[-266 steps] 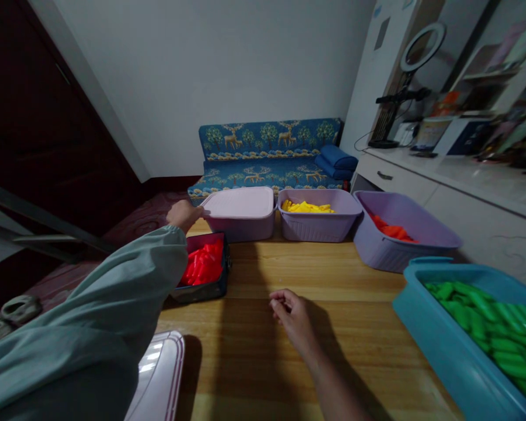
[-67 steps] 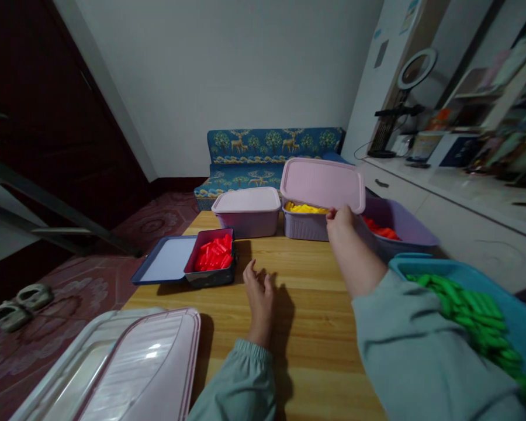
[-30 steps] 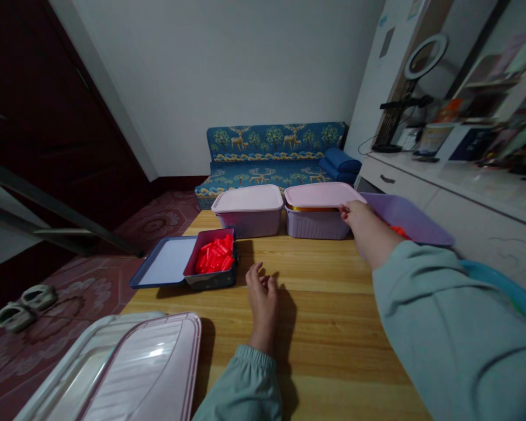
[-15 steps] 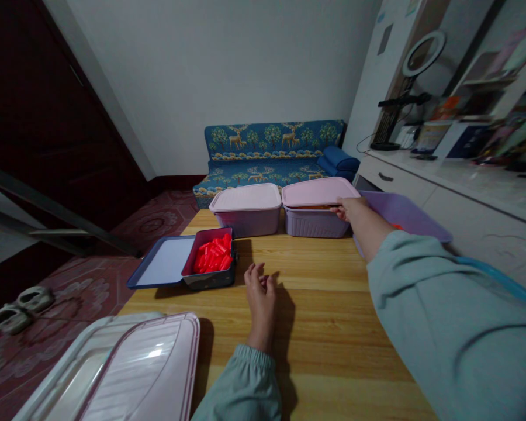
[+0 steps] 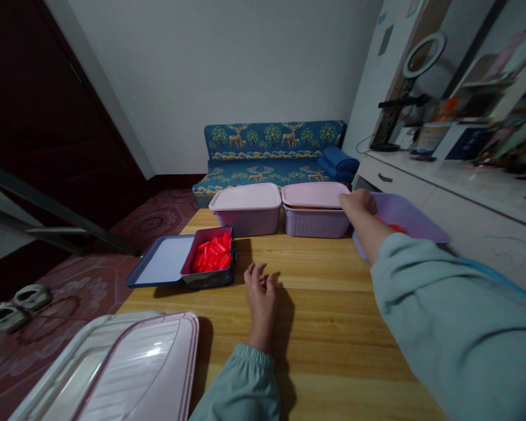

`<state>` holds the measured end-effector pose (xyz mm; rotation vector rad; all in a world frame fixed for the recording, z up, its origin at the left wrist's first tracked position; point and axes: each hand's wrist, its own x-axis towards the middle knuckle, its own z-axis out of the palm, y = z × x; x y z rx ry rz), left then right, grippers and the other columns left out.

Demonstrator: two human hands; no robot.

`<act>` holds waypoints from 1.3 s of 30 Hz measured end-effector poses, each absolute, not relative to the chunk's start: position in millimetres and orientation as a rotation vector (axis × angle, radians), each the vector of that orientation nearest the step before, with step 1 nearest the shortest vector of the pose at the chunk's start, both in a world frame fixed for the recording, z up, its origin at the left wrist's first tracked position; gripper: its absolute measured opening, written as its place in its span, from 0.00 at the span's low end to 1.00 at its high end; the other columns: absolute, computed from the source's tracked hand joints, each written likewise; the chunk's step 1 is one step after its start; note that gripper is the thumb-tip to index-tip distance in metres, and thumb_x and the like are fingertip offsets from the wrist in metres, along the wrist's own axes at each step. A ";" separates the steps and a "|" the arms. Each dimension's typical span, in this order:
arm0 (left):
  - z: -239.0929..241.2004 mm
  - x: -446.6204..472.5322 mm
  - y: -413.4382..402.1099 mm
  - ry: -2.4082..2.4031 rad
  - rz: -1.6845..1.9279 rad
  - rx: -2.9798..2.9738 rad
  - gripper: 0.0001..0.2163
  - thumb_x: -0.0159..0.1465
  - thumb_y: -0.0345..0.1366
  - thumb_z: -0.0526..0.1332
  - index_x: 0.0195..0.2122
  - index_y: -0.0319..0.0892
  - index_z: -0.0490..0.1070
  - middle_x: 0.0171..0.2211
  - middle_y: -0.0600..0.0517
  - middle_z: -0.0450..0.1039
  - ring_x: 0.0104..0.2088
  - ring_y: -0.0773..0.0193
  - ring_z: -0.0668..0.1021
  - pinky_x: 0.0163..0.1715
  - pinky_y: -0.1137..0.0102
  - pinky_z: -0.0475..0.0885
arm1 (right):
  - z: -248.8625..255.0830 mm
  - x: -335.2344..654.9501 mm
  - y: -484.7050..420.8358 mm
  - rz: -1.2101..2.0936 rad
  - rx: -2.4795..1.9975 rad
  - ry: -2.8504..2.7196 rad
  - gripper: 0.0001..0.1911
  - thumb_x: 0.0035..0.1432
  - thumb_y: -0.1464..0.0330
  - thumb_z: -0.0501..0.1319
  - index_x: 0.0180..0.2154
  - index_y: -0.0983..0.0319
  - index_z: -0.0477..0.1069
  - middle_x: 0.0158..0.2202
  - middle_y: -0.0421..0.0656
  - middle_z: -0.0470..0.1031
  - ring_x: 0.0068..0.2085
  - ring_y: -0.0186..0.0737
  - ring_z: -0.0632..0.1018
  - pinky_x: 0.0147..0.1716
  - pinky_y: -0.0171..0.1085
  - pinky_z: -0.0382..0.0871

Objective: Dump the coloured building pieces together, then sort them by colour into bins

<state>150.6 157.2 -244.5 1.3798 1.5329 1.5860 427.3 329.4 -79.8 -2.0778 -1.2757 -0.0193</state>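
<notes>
My left hand (image 5: 260, 295) is over the middle of the wooden table, fingers loosely bent and apart, holding nothing. My right hand (image 5: 360, 204) is at the right front corner of the pink lid (image 5: 315, 195) on a purple storage box (image 5: 318, 223); its fingertips are hidden. An orange strip shows in the gap under that lid's front edge. Just right of my right hand stands an uncovered purple bin (image 5: 414, 221) with red pieces (image 5: 394, 227) inside. Left of my left hand, an open dark hinged box (image 5: 208, 279) holds a heap of red pieces (image 5: 213, 254).
A second purple box (image 5: 249, 221) with a pale lid stands beside the first. Loose plastic lids (image 5: 144, 368) lie stacked at the table's near left. Beyond the table (image 5: 328, 327) is a blue patterned sofa (image 5: 267, 164); a white cabinet (image 5: 456, 193) stands at the right.
The pink lid's right end has come down and lies flatter on its box. My right hand has shifted slightly right, its fingers no longer under the lid's front edge. My left hand is still.
</notes>
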 end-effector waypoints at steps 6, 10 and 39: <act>-236.7 155.1 153.3 1.587 1.603 1.357 0.12 0.60 0.26 0.57 0.44 0.40 0.73 0.56 0.42 0.61 0.33 0.71 0.77 0.41 0.68 0.77 | -78.3 401.5 322.8 -0.305 -1.779 -2.079 0.24 0.47 0.59 0.70 0.47 0.59 0.74 0.53 0.49 0.72 0.56 0.54 0.69 0.52 0.48 0.65; -238.3 154.8 154.9 1.565 1.600 1.349 0.12 0.59 0.26 0.58 0.43 0.40 0.74 0.56 0.41 0.61 0.33 0.70 0.77 0.41 0.67 0.77 | -81.2 394.0 322.2 -0.347 -1.811 -2.252 0.19 0.49 0.65 0.69 0.45 0.59 0.73 0.49 0.48 0.73 0.51 0.51 0.72 0.47 0.45 0.66; -232.1 155.9 152.5 1.617 1.586 1.359 0.11 0.59 0.25 0.58 0.41 0.41 0.75 0.54 0.44 0.64 0.33 0.71 0.77 0.41 0.68 0.76 | -79.4 392.2 314.8 -0.384 -1.818 -2.236 0.10 0.52 0.65 0.68 0.37 0.59 0.72 0.43 0.47 0.74 0.46 0.48 0.74 0.39 0.40 0.65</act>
